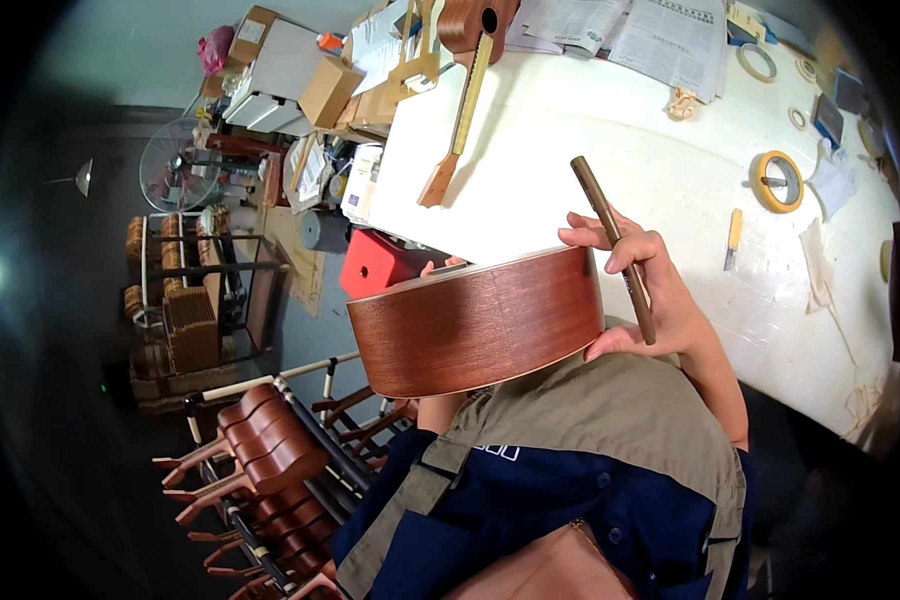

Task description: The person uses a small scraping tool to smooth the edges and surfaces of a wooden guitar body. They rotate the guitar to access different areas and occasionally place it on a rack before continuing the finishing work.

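A reddish-brown wooden ukulele body (pixel 480 325) is held on its side in front of my apron, its curved side facing up at me. My right hand (pixel 660 275) grips its right end, fingers on the upper edge and thumb below. Between those same fingers sits a brown marker pen (pixel 613 248), slanting across the hand. Only the fingertips of my left hand (pixel 443 267) show, over the far edge of the body at its left; the rest is hidden behind the wood. My left wrist comes out below the body.
A white worktable (pixel 530 130) holds another ukulele (pixel 460 115), newspapers (pixel 660 45), a yellow tape roll (pixel 776 182) and a yellow-handled knife (pixel 734 238). A red stool (pixel 375 265) stands left of the table. Racks of ukulele bodies (pixel 270 440) are close on my left, with a fan (pixel 178 162) farther off.
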A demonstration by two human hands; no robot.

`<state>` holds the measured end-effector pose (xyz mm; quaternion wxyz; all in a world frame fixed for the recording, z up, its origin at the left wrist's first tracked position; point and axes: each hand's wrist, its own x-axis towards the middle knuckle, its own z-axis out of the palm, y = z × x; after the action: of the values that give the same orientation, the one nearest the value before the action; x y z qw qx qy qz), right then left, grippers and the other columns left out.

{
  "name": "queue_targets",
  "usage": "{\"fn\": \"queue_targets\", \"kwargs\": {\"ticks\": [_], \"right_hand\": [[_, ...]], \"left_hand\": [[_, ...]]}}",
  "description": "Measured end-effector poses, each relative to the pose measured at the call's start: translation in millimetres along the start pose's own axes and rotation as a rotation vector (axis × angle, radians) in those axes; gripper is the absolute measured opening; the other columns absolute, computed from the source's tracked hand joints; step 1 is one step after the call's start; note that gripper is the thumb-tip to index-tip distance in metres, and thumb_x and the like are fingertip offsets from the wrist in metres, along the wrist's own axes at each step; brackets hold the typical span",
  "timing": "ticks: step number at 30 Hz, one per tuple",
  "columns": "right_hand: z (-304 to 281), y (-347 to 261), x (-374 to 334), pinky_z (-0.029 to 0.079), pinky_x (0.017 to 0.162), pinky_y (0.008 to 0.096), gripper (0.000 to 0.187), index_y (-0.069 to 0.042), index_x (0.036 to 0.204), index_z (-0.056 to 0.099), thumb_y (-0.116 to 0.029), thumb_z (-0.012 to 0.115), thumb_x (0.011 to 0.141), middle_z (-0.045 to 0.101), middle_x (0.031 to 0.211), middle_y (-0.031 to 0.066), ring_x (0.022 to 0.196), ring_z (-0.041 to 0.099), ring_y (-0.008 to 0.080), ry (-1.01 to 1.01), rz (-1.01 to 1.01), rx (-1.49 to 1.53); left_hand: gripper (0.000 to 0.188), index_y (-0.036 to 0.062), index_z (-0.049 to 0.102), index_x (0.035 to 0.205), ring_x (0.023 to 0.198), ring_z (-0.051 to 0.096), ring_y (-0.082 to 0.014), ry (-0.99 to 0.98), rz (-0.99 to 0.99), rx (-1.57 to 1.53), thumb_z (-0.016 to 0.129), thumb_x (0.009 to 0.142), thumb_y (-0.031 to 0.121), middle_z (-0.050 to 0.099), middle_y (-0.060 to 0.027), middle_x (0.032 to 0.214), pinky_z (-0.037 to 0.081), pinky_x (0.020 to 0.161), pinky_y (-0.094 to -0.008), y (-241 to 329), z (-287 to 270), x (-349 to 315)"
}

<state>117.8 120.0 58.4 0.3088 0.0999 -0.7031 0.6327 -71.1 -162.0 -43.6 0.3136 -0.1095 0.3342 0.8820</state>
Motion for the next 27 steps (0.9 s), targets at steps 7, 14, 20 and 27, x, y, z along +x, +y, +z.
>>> {"fn": "queue_targets", "kwargs": {"ticks": [7, 14, 20, 27], "right_hand": [[0.5, -11.3, 0.5, 0.013, 0.111, 0.0497, 0.066, -0.019, 0.101, 0.042, -0.038, 0.086, 0.057, 0.058, 0.122, 0.0132, 0.127, 0.043, 0.0329, -0.071, -0.005, -0.074], [0.2, -1.8, -6.8, 0.021, 0.109, 0.0474, 0.067, -0.016, 0.102, 0.039, -0.033, 0.087, 0.058, 0.055, 0.123, 0.0187, 0.125, 0.044, 0.0329, 0.021, 0.059, 0.023], [-29.5, 42.1, -50.5, 0.030, 0.104, 0.0443, 0.077, -0.012, 0.111, 0.033, -0.022, 0.088, 0.057, 0.046, 0.129, 0.0169, 0.124, 0.042, 0.0297, 0.240, 0.287, 0.207], [-47.7, 101.0, -130.6, 0.044, 0.088, 0.0303, 0.096, -0.004, 0.134, 0.036, -0.009, 0.087, 0.054, 0.049, 0.121, 0.0061, 0.111, 0.048, 0.0163, 0.478, 0.657, 0.510]], "left_hand": [[0.038, 0.0026, 0.057, 0.095, 0.120, 0.045, -0.0315, 0.004, 0.006, -0.081, 0.048, 0.093, 0.040, 0.061, -0.0110, 0.105, 0.038, 0.102, -0.0482, 1.6, 0.5, -1.6], [0.038, 0.0026, 0.060, 0.091, 0.123, 0.042, -0.0324, -0.013, -0.011, -0.199, 0.049, 0.093, 0.039, 0.063, -0.0110, 0.104, 0.036, 0.103, -0.0491, 4.5, 12.1, 16.6], [0.037, 0.0025, 0.062, 0.088, 0.125, 0.040, -0.0333, -0.127, -0.229, -0.919, 0.050, 0.093, 0.038, 0.064, -0.0109, 0.103, 0.034, 0.105, -0.0500, 27.1, 45.7, 31.5], [0.031, 0.0045, 0.058, 0.108, 0.130, 0.036, -0.0345, -0.162, 0.238, 0.279, 0.046, 0.096, 0.031, 0.059, -0.0147, 0.114, 0.028, 0.111, -0.0479, 32.8, 122.6, 2.0]]}}
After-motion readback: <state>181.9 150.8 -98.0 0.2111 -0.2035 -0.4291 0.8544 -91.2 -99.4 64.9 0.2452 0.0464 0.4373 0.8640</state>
